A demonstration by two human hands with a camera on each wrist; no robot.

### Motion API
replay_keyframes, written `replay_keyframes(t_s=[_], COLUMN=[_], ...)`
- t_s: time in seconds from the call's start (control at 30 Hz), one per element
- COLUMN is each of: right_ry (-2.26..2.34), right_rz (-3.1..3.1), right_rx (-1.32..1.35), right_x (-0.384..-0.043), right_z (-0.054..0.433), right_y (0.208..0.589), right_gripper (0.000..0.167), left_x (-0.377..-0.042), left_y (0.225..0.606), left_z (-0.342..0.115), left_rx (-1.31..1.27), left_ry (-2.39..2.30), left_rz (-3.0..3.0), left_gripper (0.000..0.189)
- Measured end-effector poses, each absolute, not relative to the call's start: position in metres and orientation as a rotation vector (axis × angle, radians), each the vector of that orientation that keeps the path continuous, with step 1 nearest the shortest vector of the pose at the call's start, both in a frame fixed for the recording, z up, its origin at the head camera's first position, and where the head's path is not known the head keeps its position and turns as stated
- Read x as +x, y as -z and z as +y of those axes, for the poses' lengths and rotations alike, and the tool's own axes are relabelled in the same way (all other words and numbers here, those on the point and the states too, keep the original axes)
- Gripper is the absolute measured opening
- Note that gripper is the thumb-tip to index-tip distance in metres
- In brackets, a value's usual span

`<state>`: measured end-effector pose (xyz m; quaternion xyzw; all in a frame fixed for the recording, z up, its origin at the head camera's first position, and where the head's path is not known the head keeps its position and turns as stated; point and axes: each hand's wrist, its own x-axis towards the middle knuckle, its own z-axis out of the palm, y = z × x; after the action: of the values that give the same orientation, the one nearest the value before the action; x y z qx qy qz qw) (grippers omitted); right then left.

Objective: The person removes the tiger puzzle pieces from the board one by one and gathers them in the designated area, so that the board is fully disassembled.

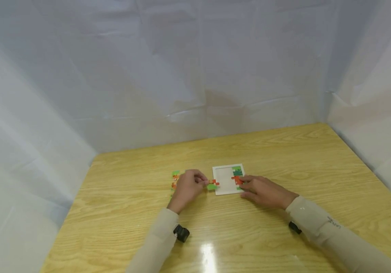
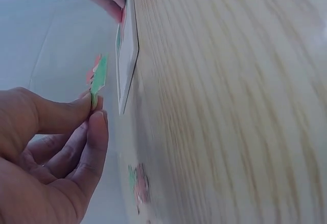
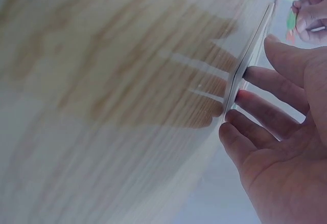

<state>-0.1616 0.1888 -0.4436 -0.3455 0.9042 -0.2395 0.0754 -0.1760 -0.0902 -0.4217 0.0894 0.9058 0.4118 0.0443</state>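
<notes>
My left hand [image 1: 188,186] pinches a red and green jigsaw puzzle piece [image 1: 212,186] between thumb and fingertips, at the left edge of a white puzzle tray [image 1: 223,193]. In the left wrist view the piece [image 2: 100,74] is held up edge-on, apart from the table. Along the tray's right side lie fitted pieces, a green one [image 1: 237,171] and a red one [image 1: 237,179]. My right hand [image 1: 267,191] rests its extended fingers on that side, partly covering them. The right wrist view shows these fingers [image 3: 268,111] reaching the tray's edge.
More loose puzzle pieces [image 1: 175,178] lie on the wooden table [image 1: 130,212], left of the tray and partly hidden by the left hand. White sheeting [image 1: 168,76] hangs behind the table and along both sides.
</notes>
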Motion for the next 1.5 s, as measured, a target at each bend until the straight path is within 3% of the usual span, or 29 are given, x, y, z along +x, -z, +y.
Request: replay_keyframes(t_s=[0.7,1.5], right_ry=[0.724,0.739], right_rz=[2.711,2.708], right_rx=[-1.059,-1.039], right_x=[-0.163,-0.164], right_z=[0.192,0.193], right_y=[0.446,0.445], right_gripper=[0.032,0.031], left_x=[-0.164,-0.163], left_y=[0.426,0.427], left_z=[-0.137,-0.144], left_rx=[0.189,0.132], left_ry=[-1.114,-1.003], left_rz=[2.873,2.951], left_gripper=[0.007,0.010])
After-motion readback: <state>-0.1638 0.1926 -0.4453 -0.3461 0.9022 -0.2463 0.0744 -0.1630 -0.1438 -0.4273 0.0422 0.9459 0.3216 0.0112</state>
